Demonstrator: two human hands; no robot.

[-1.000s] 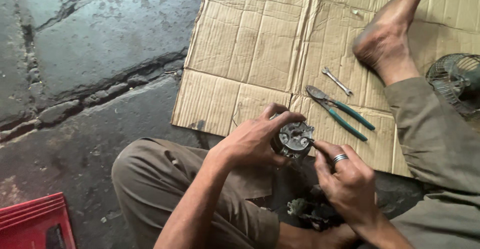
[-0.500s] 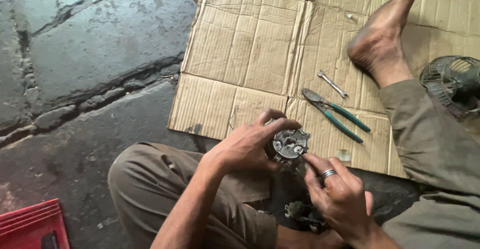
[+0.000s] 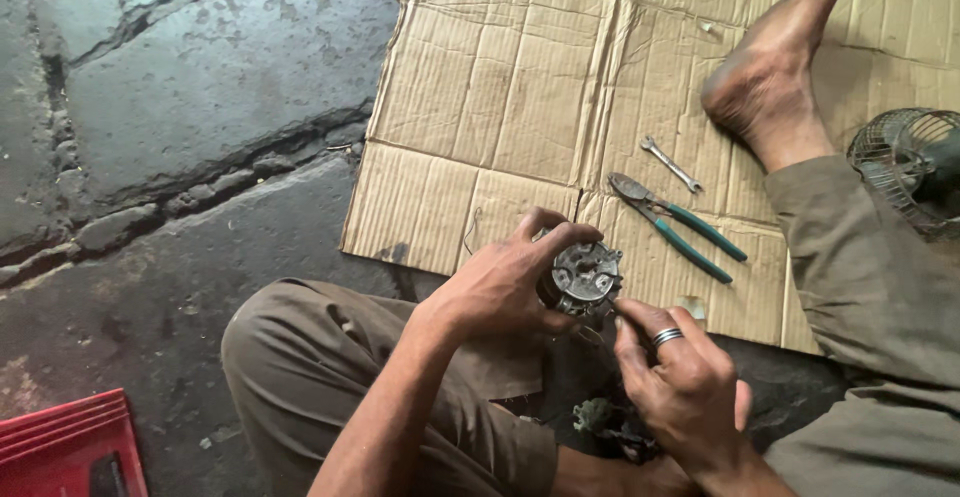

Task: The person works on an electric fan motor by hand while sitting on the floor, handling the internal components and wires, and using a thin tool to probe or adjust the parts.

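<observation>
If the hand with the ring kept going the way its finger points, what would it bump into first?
Probably the round metal motor part held in the left hand. The right hand points up-left at its edge, fingertip about touching already.

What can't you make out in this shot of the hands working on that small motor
Head view only:
- Motor: its body is hidden by the left hand; only the round end face shows.
- Right hand: whatever its fingertips pinch is too small to tell.
- Fan cage: cut off by the right edge.
- Red crate: cut off by the bottom-left corner.
- Dark parts below the hands: in shadow, unclear.
</observation>
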